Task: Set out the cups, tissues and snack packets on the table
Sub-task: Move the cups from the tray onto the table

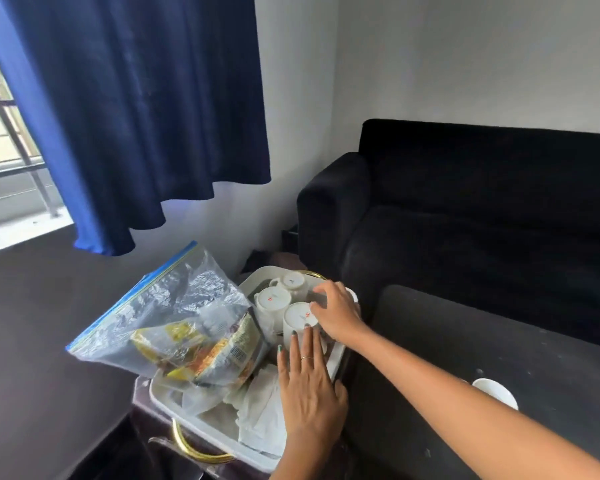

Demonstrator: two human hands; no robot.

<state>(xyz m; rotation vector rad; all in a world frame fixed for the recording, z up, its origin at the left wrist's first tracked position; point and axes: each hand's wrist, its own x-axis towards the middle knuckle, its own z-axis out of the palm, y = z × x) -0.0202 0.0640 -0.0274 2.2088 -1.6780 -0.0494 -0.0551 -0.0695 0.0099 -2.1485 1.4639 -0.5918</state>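
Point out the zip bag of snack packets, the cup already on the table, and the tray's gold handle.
zip bag (pixel 160 306): head view, its clear upper panel.
cup on the table (pixel 496 393): head view, its white top.
gold handle (pixel 194 448): head view, near-end curve.

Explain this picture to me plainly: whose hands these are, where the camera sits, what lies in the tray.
One picture, from a camera worn on a person's head, looking down at their bare hands; no machine. A white tray holds upturned white cups, crumpled tissues and a clear zip bag of snack packets. The left hand lies flat, fingers straight, against the nearest cup. The right hand reaches over the cups, fingers curled; its grip is unclear. Another white cup sits on the dark table.
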